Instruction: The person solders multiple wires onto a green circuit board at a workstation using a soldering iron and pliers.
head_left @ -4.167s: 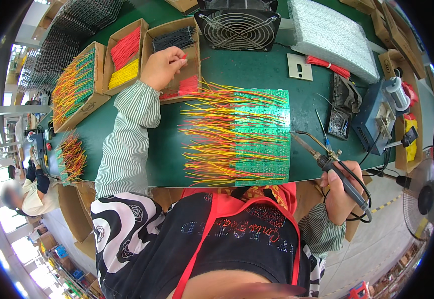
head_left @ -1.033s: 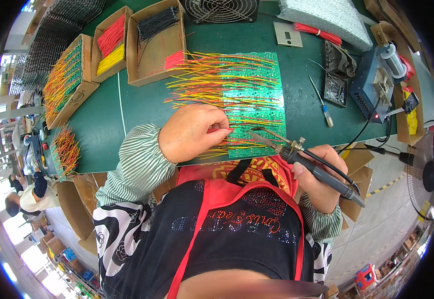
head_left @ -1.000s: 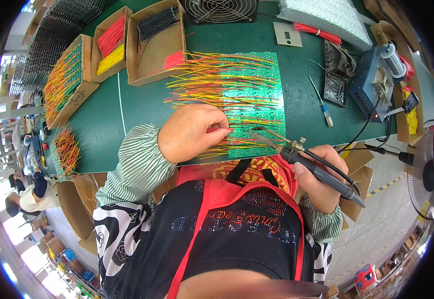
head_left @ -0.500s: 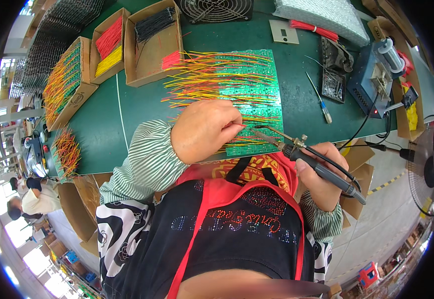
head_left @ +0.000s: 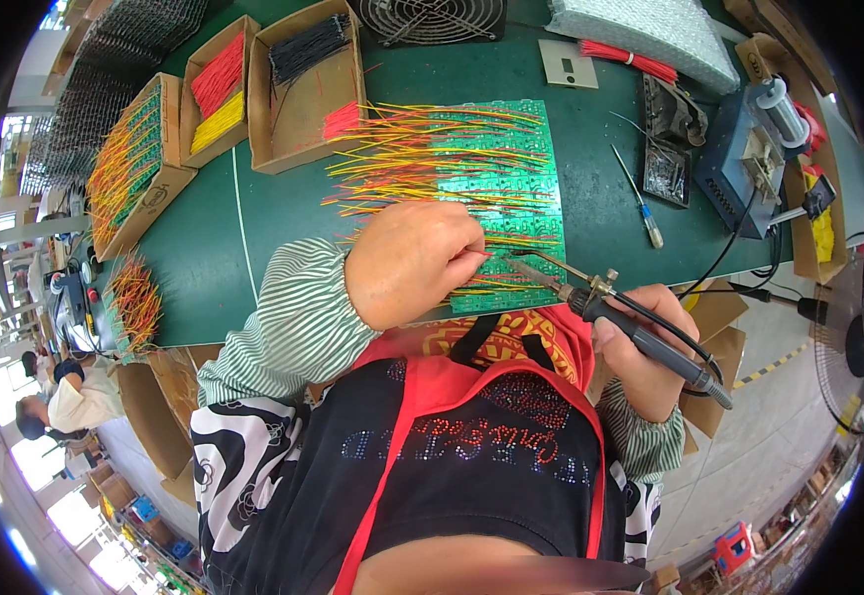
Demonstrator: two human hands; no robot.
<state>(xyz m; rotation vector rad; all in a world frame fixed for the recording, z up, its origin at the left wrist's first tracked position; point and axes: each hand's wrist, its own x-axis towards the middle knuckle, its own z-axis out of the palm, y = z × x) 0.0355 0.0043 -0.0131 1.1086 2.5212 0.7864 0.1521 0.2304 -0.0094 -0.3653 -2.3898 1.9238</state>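
A green circuit board panel [head_left: 499, 178] lies on the dark green table, with rows of red and yellow wires [head_left: 392, 164] sticking out over its left side. Above its lower part, my left hand [head_left: 417, 260] is closed in a pinch on a red wire, whose tip shows just past the fingers. My right hand [head_left: 650, 342] grips a soldering iron [head_left: 640, 337] by its dark handle. A thin metal feed tube is clamped along the iron. Both the iron's tip and the tube's end point at the board close to the wire's tip.
Cardboard boxes of red, yellow and black wires [head_left: 308, 50] stand at the back left, beside a box of wired boards [head_left: 129, 164]. To the right lie a screwdriver [head_left: 647, 213] and a black tray [head_left: 663, 174]. A blue soldering machine [head_left: 739, 159] with a solder spool stands beyond them.
Hardly anything differs. The whole view has shifted very slightly; both hands keep their places over the board, holding the wire and the iron.
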